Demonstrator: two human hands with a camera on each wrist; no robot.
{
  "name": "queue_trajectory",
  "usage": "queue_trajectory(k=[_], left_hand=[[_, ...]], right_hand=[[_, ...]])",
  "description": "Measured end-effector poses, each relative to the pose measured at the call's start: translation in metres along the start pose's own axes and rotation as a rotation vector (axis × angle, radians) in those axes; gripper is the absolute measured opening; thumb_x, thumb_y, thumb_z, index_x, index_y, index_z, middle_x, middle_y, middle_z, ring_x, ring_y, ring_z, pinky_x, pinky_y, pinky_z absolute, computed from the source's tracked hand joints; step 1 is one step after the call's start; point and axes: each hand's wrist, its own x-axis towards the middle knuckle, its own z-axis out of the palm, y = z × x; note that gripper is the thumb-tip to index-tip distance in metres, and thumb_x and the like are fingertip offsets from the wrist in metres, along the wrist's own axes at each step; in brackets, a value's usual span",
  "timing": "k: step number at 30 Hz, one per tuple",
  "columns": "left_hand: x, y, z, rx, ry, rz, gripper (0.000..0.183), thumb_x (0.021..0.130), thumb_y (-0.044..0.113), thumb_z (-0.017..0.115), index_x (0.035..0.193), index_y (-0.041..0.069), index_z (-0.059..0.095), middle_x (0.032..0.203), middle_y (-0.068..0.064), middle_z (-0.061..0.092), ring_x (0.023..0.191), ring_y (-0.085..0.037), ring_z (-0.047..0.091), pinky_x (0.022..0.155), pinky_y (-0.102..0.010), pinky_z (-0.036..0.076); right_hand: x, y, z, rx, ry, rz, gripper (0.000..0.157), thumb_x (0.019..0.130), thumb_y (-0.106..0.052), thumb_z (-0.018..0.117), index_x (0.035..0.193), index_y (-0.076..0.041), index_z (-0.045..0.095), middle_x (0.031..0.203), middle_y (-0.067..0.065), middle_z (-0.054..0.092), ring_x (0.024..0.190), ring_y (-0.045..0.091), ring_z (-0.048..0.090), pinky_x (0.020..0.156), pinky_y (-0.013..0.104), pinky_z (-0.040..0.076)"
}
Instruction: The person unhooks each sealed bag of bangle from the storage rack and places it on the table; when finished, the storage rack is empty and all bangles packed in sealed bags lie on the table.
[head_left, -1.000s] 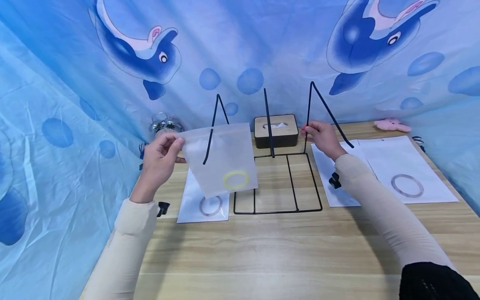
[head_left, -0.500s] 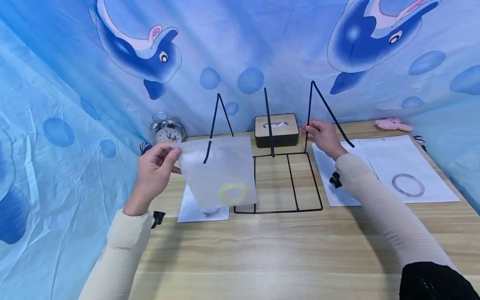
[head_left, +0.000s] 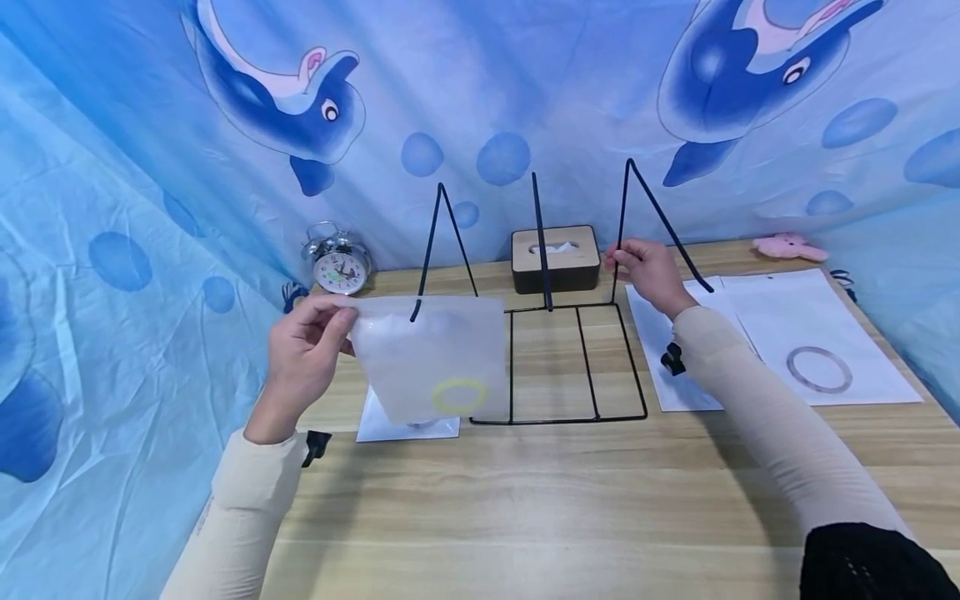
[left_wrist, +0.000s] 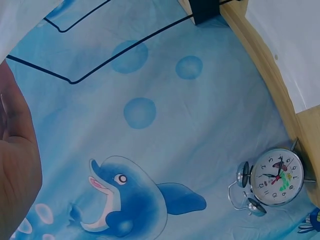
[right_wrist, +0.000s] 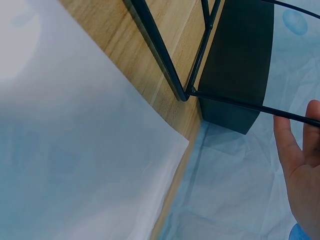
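In the head view, my left hand (head_left: 303,358) pinches the upper left corner of a frosted translucent bag (head_left: 427,350) between thumb and fingers. A yellow ring (head_left: 459,396) shows low on the bag. The left prong of a black wire rack (head_left: 512,367) runs through the bag near its top edge, its tip in front. My right hand (head_left: 651,271) holds the rack's right upright, fingertips against the rod. The right wrist view shows that hand (right_wrist: 302,167) at the wire (right_wrist: 235,103). In the left wrist view, only part of my left hand (left_wrist: 20,165) shows.
White sheets with a grey ring (head_left: 819,370) lie on the wooden table (head_left: 540,500) at right. Another white sheet (head_left: 412,431) lies partly under the bag. Behind stand a tissue box (head_left: 556,260), an alarm clock (head_left: 341,268) and a pink plush (head_left: 789,247).
My left hand has moved down and slightly left, lowering the bag along the prong towards its tip. The alarm clock has come into full view. My right hand stays on the rack.
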Motion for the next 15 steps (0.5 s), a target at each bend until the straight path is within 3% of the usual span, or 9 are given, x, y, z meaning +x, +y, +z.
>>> queue_trajectory(k=[7,15], left_hand=[[-0.004,0.005,-0.001,0.003,0.006,0.013,0.018,0.098,-0.001,0.061,0.100,-0.019,0.060,0.085,0.009,0.067,0.063,-0.003,0.063,0.055,-0.017,0.053],[-0.011,0.011,-0.003,-0.141,0.028,0.009,0.019,0.098,-0.001,0.062,0.099,-0.020,0.060,0.088,0.001,0.071,0.063,-0.006,0.064,0.056,-0.017,0.053]], right_hand=[[-0.001,-0.001,0.000,0.015,-0.004,-0.009,0.030,0.106,-0.018,0.050,0.115,0.006,0.065,0.115,0.017,0.064,0.109,0.025,0.061,0.096,0.041,0.051],[-0.001,0.000,0.000,0.002,-0.012,-0.005,0.030,0.106,-0.019,0.049,0.116,0.005,0.065,0.116,0.017,0.064,0.111,0.027,0.060,0.096,0.041,0.051]])
